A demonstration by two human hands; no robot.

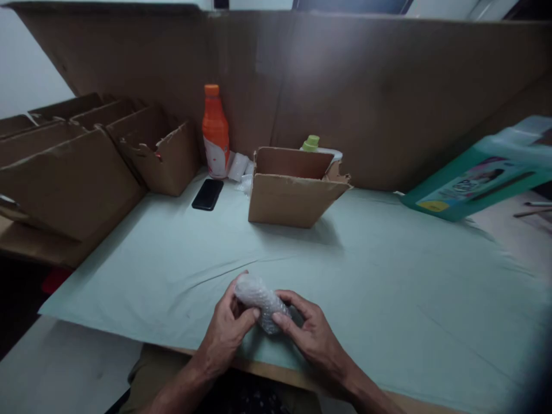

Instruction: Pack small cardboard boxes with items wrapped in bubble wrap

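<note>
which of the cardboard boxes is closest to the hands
The small open box standing alone mid-table, beyond the bubble-wrapped bundle; the other boxes sit stacked at the far left.

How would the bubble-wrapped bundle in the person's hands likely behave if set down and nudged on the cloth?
The bubble-wrapped bundle looks roughly cylindrical, so it would probably roll. Its plastic wrap may be somewhat slippery, though the left hand and right hand hold it easily, suggesting lightness. The padding likely yields slightly under pressure.

Both hands, left hand [228, 328] and right hand [313, 333], grip a bubble-wrapped bundle [261, 300] over the table [388, 287].
</note>
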